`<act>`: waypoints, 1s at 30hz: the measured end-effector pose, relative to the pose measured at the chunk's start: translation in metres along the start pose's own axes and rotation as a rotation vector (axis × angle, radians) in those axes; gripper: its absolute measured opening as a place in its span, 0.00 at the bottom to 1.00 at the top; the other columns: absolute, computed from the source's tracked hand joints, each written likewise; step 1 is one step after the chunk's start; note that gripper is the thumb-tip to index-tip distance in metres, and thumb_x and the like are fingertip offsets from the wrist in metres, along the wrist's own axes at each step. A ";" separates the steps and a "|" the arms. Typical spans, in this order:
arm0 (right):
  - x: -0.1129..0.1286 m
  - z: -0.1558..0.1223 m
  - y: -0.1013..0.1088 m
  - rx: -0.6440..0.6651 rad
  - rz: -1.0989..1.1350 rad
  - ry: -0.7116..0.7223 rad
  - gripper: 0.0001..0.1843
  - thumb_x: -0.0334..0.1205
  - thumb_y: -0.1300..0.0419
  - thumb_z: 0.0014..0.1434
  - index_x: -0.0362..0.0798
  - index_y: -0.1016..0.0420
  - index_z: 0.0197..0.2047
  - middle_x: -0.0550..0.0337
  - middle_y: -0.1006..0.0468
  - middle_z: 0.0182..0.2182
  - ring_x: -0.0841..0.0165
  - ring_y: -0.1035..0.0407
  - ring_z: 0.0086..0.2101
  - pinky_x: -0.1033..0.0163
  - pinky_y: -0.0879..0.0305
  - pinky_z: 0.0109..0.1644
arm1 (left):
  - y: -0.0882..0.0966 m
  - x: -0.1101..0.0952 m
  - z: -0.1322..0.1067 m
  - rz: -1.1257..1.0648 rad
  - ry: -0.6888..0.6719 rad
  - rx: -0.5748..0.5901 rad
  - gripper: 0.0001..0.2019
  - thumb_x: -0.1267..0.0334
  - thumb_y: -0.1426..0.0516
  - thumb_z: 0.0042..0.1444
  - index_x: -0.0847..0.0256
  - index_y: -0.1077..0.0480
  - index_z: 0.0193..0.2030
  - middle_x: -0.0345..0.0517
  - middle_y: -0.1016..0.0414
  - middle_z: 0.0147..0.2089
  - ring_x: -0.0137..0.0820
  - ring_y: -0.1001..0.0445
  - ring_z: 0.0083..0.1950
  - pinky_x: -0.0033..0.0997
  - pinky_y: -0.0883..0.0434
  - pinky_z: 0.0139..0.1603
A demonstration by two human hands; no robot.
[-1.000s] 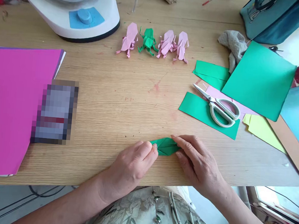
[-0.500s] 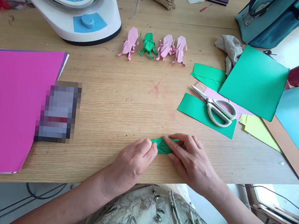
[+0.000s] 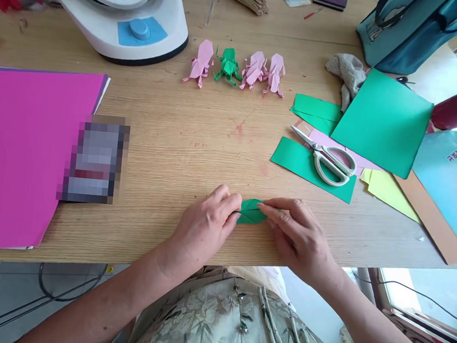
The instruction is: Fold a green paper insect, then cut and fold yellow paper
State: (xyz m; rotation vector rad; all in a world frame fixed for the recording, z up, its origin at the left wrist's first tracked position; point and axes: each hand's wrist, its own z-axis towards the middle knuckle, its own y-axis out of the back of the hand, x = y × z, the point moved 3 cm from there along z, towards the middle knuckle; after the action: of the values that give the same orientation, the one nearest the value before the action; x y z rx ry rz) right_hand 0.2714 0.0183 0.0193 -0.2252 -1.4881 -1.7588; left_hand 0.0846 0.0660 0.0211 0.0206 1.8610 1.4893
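Between my hands, low over the table near its front edge, is a small folded piece of green paper [image 3: 251, 212] with crease lines on it. My left hand [image 3: 208, 215] pinches its left end, fingers curled and thumb pressed against it. My right hand [image 3: 301, 234] has its thumb and index finger closed on the right end, the other fingers bent beneath. The fingers hide both ends of the paper. Farther back stand folded paper figures in a row: a green one [image 3: 228, 66] and several pink ones [image 3: 255, 68].
White-handled scissors [image 3: 335, 166] lie on a green strip at right, beside a green sheet [image 3: 385, 121] and yellow paper [image 3: 392, 194]. A magenta sheet stack [image 3: 17, 158] and a pixelated object [image 3: 95, 162] are at left. A white fan [image 3: 160, 32] and a teal bag [image 3: 408, 35] stand behind.
The right fingers have gone from lying across the green paper to pinching its right end. My left hand's grip has turned slightly. The view has shifted a little.
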 end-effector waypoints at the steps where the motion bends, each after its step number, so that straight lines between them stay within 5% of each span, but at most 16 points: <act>1: 0.003 0.000 -0.003 0.042 -0.046 0.045 0.24 0.29 0.48 0.66 0.50 0.33 0.64 0.48 0.28 0.55 0.57 0.32 0.52 0.48 0.34 0.54 | 0.000 0.001 0.001 -0.001 0.003 0.001 0.05 0.72 0.45 0.62 0.59 0.35 0.36 0.39 0.34 0.38 0.29 0.30 0.37 0.29 0.35 0.35; 8: 0.005 0.006 -0.013 0.195 -0.201 0.067 0.21 0.36 0.47 0.69 0.51 0.35 0.64 0.51 0.31 0.62 0.55 0.39 0.61 0.43 0.44 0.64 | -0.001 0.004 -0.002 0.022 -0.022 -0.029 0.03 0.70 0.45 0.63 0.58 0.35 0.38 0.40 0.33 0.39 0.29 0.30 0.37 0.29 0.34 0.35; 12: -0.004 0.009 -0.009 0.072 -0.121 -0.100 0.22 0.40 0.44 0.67 0.46 0.36 0.62 0.45 0.28 0.52 0.58 0.33 0.51 0.50 0.33 0.54 | -0.004 0.002 -0.006 0.024 -0.001 -0.118 0.07 0.71 0.44 0.62 0.58 0.35 0.45 0.45 0.33 0.47 0.32 0.27 0.43 0.31 0.29 0.40; 18: -0.001 0.026 -0.014 0.025 -0.195 -0.212 0.11 0.42 0.37 0.60 0.46 0.31 0.41 0.49 0.29 0.42 0.56 0.34 0.43 0.49 0.34 0.47 | -0.006 0.001 -0.005 0.048 -0.005 -0.113 0.10 0.70 0.43 0.62 0.59 0.36 0.49 0.47 0.32 0.48 0.35 0.26 0.46 0.36 0.27 0.46; 24: -0.005 0.025 -0.010 0.043 0.387 -0.397 0.13 0.43 0.39 0.61 0.50 0.34 0.48 0.64 0.26 0.28 0.68 0.32 0.29 0.62 0.37 0.32 | -0.005 0.002 -0.012 0.051 -0.059 -0.129 0.08 0.71 0.45 0.62 0.59 0.36 0.46 0.44 0.28 0.44 0.36 0.26 0.45 0.37 0.27 0.45; 27: -0.005 0.021 -0.011 -0.004 0.729 -0.428 0.20 0.49 0.37 0.60 0.49 0.32 0.51 0.59 0.21 0.34 0.67 0.26 0.35 0.62 0.31 0.37 | -0.004 0.004 -0.014 0.049 -0.080 -0.164 0.12 0.72 0.45 0.62 0.60 0.36 0.51 0.47 0.27 0.47 0.37 0.26 0.48 0.37 0.28 0.47; 30: -0.002 0.016 -0.014 -0.070 0.824 -0.469 0.20 0.50 0.33 0.55 0.49 0.26 0.47 0.55 0.19 0.42 0.63 0.25 0.44 0.58 0.28 0.46 | -0.002 0.004 -0.014 0.059 -0.088 -0.167 0.12 0.72 0.46 0.63 0.60 0.33 0.53 0.47 0.28 0.48 0.36 0.25 0.47 0.35 0.28 0.46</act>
State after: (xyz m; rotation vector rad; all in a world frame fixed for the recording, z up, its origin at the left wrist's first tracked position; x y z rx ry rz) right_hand 0.2578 0.0337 0.0120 -1.1703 -1.3441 -1.1115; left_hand 0.0745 0.0554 0.0180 0.0613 1.6750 1.6535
